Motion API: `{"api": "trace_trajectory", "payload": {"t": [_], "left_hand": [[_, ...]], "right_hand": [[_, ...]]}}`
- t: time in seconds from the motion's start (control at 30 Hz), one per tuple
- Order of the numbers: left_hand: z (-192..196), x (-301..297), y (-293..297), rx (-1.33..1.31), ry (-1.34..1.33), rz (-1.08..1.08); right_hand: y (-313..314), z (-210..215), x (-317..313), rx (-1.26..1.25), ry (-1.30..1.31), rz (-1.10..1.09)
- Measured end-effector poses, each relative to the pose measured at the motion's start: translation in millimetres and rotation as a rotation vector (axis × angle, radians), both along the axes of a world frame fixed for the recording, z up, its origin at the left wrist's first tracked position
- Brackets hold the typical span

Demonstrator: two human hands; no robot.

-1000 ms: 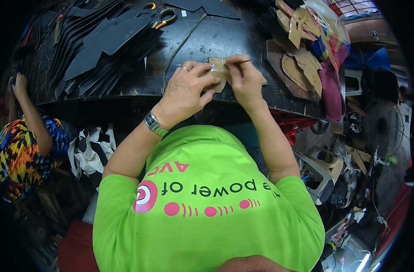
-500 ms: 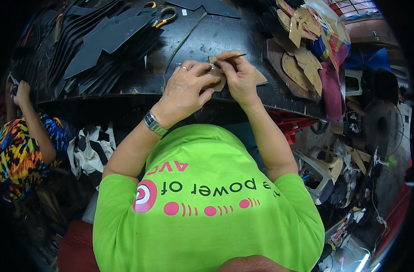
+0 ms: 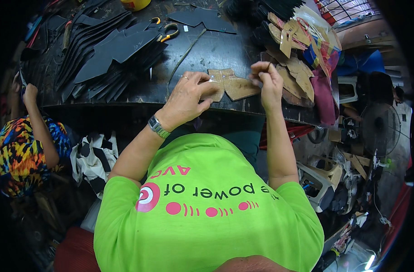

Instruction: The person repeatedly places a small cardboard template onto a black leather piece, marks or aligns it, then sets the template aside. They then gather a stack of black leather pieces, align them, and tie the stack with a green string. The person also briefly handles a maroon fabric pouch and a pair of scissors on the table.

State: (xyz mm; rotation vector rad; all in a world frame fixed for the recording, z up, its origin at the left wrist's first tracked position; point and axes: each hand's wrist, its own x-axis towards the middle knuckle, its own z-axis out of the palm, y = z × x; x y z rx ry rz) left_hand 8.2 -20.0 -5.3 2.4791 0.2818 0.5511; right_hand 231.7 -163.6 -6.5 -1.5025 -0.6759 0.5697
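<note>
A brown cardboard pattern piece (image 3: 237,86) with a notched outline lies near the front edge of the dark table. My left hand (image 3: 191,90), with a ring and a wristwatch, grips its left end between bent fingers and thumb. The fingers cover that end of the piece. Just off the right end, my right hand (image 3: 268,80) is raised with its fingers curled together. Blur hides what is between those fingers. A small shiny spot shows on the cardboard beside my left fingertips.
Black cut sheets (image 3: 118,54) are stacked at the left, with yellow-handled scissors (image 3: 170,32) beside them. A thin strip (image 3: 187,53) crosses the table (image 3: 202,56). More cardboard patterns (image 3: 300,75) pile up at the right. A co-worker's hand (image 3: 30,94) holds a tool at far left.
My right hand has moved right, off the cardboard, uncovering most of it. The thin stick seen in its fingers is no longer discernible. My left hand stays at the cardboard's left end.
</note>
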Motion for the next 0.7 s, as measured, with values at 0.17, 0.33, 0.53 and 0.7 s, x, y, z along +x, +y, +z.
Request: {"api": "trace_trajectory", "payload": {"t": [0.17, 0.33, 0.53, 0.7], "left_hand": [[-3, 4, 4, -0.077, -0.074, -0.079], [0, -1, 2, -0.179, -0.089, 0.022], [19, -14, 15, -0.271, -0.128, 0.003], [66, -53, 28, -0.345, -0.238, 0.165]], "right_hand": [[-25, -2, -3, -0.300, -1.003, 0.177], [-27, -3, 3, -0.153, -0.072, 0.246], [-30, -17, 1, 0.050, 0.122, 0.092], [-33, -19, 13, 0.404, 0.403, -0.002]]}}
